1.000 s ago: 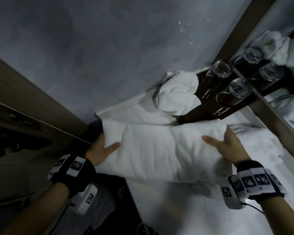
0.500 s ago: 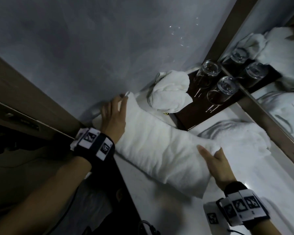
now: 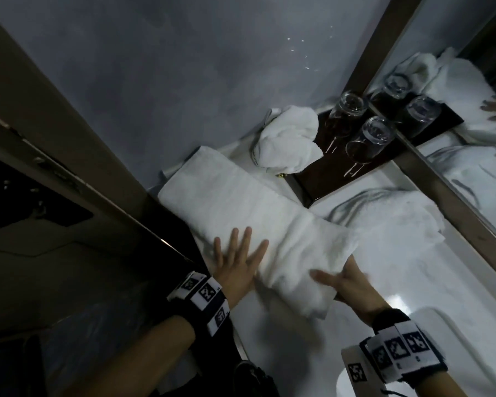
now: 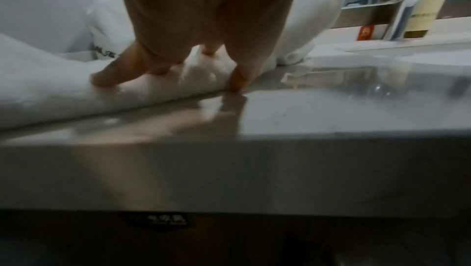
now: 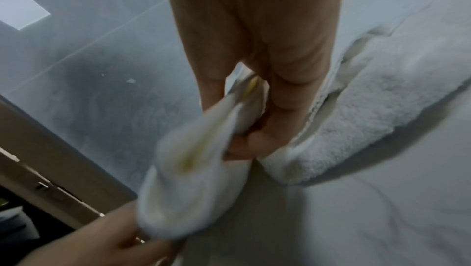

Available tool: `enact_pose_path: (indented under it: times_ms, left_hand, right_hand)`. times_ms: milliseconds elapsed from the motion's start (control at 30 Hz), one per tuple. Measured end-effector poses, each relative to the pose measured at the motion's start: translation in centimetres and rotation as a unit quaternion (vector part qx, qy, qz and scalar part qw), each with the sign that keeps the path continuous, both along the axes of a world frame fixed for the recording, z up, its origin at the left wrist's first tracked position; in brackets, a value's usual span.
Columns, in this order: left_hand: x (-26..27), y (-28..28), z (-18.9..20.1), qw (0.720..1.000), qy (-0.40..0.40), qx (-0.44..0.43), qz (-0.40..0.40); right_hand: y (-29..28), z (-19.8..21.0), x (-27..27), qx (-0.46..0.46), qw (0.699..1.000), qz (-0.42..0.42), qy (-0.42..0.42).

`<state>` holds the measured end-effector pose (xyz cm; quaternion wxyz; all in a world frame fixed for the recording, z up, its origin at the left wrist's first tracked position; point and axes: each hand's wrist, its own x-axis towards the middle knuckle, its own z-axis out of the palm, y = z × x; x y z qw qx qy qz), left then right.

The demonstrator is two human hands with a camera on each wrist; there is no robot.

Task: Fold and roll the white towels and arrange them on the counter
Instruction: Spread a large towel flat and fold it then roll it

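Observation:
A folded white towel (image 3: 255, 213) lies slantwise on the white counter (image 3: 284, 348), its far end by the grey wall. My left hand (image 3: 238, 253) rests flat on the towel's near half with its fingers spread; in the left wrist view the fingertips (image 4: 102, 78) press the towel (image 4: 51, 93) close to the counter's front edge. My right hand (image 3: 338, 282) holds the towel's near end, thumb on top and fingers underneath. In the right wrist view my right hand (image 5: 267, 109) pinches that folded end (image 5: 191, 169).
A bunched white towel (image 3: 287, 138) sits at the back beside a dark tray (image 3: 327, 176) holding two upturned glasses (image 3: 370, 138). Another white towel (image 3: 398, 224) lies flat along the mirror (image 3: 470, 144) on the right. A wooden door frame (image 3: 69, 138) stands left.
My left hand has come back from the towel's far end by the wall to its near half. The towel now lies flatter and longer; my right hand stays at the near end.

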<state>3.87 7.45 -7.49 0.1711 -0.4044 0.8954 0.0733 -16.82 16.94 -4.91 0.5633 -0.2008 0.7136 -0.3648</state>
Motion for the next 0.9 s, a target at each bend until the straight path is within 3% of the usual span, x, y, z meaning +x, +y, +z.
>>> enact_pose_path:
  times_ms: [167,233,367,400,600,667,767,900]
  left_hand:
    - [0.8,-0.6,-0.5,0.993,-0.01,-0.114,-0.014]
    - [1.0,-0.9,-0.1,0.995,-0.017,-0.093,-0.027]
    - [2.3,-2.2,-1.1,0.996,0.016,0.076,-0.046]
    - [2.5,-1.9,-1.1,0.995,0.034,0.083,-0.044]
    - [1.1,4.2,-0.1,0.985,0.092,0.1,-0.11]
    - [0.7,5.4,-0.1,0.985,0.078,0.051,-0.143]
    - [0.8,5.9,1.2,0.988,0.059,-0.019,-0.139]
    - [2.0,7.1,0.9,0.992,0.083,0.021,-0.091]
  right_hand:
    - [1.2,0.1,0.0,-0.022,0.999,-0.022,-0.037]
    - [1.9,0.0,0.2,-0.027,0.998,-0.01,-0.059]
    - [3.2,-0.3,1.3,-0.021,0.995,-0.001,-0.096]
    - [3.4,-0.5,1.7,-0.019,0.994,-0.007,-0.105]
    - [3.9,-1.6,4.2,-0.013,0.982,-0.082,-0.17]
    - [4.0,-1.7,4.5,-0.014,0.98,-0.09,-0.175]
    - [4.5,-1.8,4.5,-0.016,0.978,-0.099,-0.182]
    - [5.7,-1.4,4.3,-0.044,0.99,-0.033,-0.133]
